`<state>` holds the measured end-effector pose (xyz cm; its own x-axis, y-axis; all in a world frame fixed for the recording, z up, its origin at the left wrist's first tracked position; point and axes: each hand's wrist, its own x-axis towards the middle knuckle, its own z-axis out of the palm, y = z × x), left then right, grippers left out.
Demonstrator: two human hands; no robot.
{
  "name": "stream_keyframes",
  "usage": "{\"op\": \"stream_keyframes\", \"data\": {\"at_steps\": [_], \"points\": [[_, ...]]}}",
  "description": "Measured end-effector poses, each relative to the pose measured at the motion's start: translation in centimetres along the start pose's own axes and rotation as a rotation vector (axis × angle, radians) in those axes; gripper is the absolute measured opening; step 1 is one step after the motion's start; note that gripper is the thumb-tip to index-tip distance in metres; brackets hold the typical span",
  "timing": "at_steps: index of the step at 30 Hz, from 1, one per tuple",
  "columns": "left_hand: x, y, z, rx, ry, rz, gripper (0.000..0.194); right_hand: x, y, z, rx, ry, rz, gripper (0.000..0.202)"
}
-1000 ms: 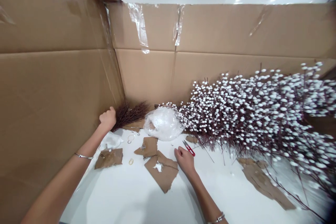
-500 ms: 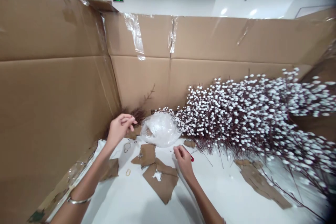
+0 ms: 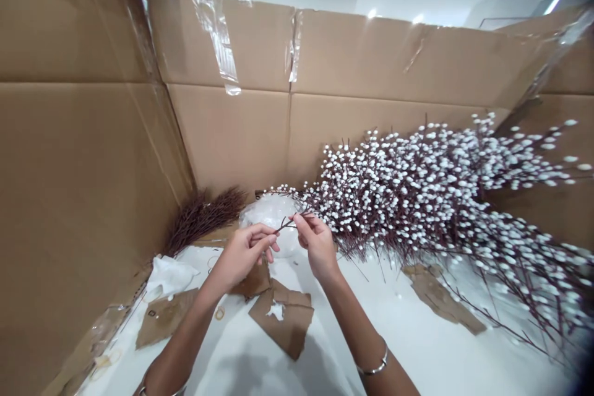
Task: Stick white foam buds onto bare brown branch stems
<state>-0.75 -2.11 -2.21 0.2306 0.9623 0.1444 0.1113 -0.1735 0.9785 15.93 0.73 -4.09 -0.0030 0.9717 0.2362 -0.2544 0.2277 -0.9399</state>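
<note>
A thin dark-brown bare twig (image 3: 286, 224) with small side shoots spans the gap between my hands. My left hand (image 3: 245, 253) pinches its lower left end between thumb and fingers. At the other end, my right hand (image 3: 320, 247) grips the twig near its tip, fingers bent and closed. Just behind the hands lies a clear plastic bag (image 3: 269, 207) of small white pieces, partly hidden by them. A bundle of bare brown twigs (image 3: 204, 216) rests against the cardboard at left. Many branches with white buds (image 3: 408, 185) are heaped at right.
Tall cardboard walls (image 3: 232, 130) enclose the white tabletop (image 3: 366, 334) at the back and left. Torn cardboard pieces (image 3: 288, 328) lie in front of my hands, with another strip (image 3: 445, 303) at right. A yellow rubber band (image 3: 219, 312) and crumpled white plastic (image 3: 169, 275) are at left.
My left hand has come down and right, away from the bare-twig bundle. My right hand has risen from the tabletop, and both hands now hold the twig. The view has shifted.
</note>
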Motion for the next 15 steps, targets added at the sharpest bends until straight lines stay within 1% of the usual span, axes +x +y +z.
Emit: {"op": "stream_keyframes", "data": {"at_steps": [2,4,6,8,10,12,15], "points": [[-0.3,0.4,-0.7,0.033,0.007,0.016,0.025,-0.3,-0.1,-0.8,-0.064,-0.055,-0.013,0.036],[-0.7,1.0,-1.6,0.046,0.058,0.042,0.025,-1.0,0.5,-2.1,-0.195,-0.133,-0.029,0.036],[-1.2,1.7,-2.6,0.051,0.121,0.074,0.025,-2.2,2.0,-3.7,-0.430,-0.175,-0.033,0.033],[-1.7,2.4,-3.7,0.043,0.173,0.104,0.025,-4.0,4.2,-5.5,-0.706,-0.236,0.003,0.025],[-2.1,2.9,-4.5,0.027,0.220,0.127,0.024,-5.7,6.4,-7.0,-0.917,-0.242,0.045,0.017],[-2.5,3.2,-5.1,0.017,0.260,0.143,0.022,-7.1,8.0,-7.9,-1.029,-0.272,0.090,0.018],[-2.7,3.4,-5.3,0.010,0.281,0.155,0.022,-8.1,9.3,-8.3,-1.092,-0.307,0.129,0.017]]}}
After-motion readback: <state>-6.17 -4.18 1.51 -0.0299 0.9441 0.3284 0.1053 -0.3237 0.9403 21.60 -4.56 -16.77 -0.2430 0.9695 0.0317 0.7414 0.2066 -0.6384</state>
